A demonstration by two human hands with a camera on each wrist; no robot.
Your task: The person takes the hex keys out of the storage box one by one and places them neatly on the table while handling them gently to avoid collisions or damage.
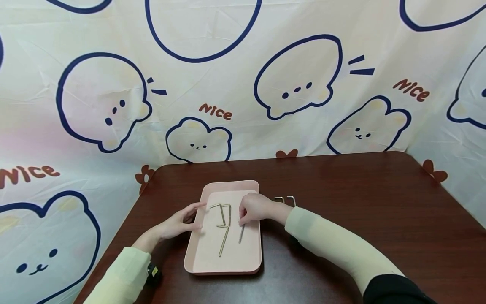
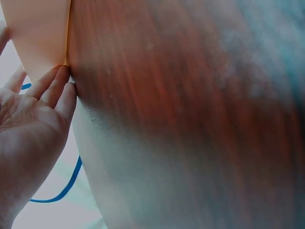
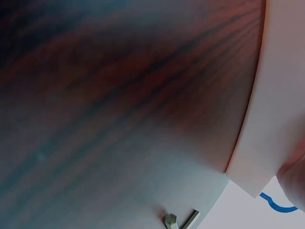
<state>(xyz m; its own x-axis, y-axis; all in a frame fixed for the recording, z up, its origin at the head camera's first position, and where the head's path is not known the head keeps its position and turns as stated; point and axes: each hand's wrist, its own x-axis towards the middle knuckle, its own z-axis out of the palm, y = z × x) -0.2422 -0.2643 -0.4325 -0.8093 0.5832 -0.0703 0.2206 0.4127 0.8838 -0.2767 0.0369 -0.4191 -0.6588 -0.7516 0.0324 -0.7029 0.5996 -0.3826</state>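
A pink tray (image 1: pixel 222 268) lies on the table, with several brass-coloured L-shaped hex keys (image 1: pixel 224 241) inside it. My right hand (image 1: pixel 256 207) is over the tray's right half, fingertips pinching a hex key (image 1: pixel 241 234) whose straight shank points toward the tray's near end; its upper part is hidden by the fingers. Along the left rim, my left hand (image 1: pixel 177 223) touches the tray with extended thumb and fingers. The left wrist view shows those fingers (image 2: pixel 56 88) fairly straight against the tray's outer side (image 2: pixel 43 28). Only a blurred edge of the right hand (image 3: pixel 294 179) enters the right wrist view.
Two more hex keys (image 1: pixel 291 200) lie on the dark wooden table (image 1: pixel 357 185) right of the tray, partly behind my right forearm. Their ends (image 3: pixel 170 220) show in the right wrist view. A patterned curtain (image 1: pixel 243 84) hangs behind the table and along its sides.
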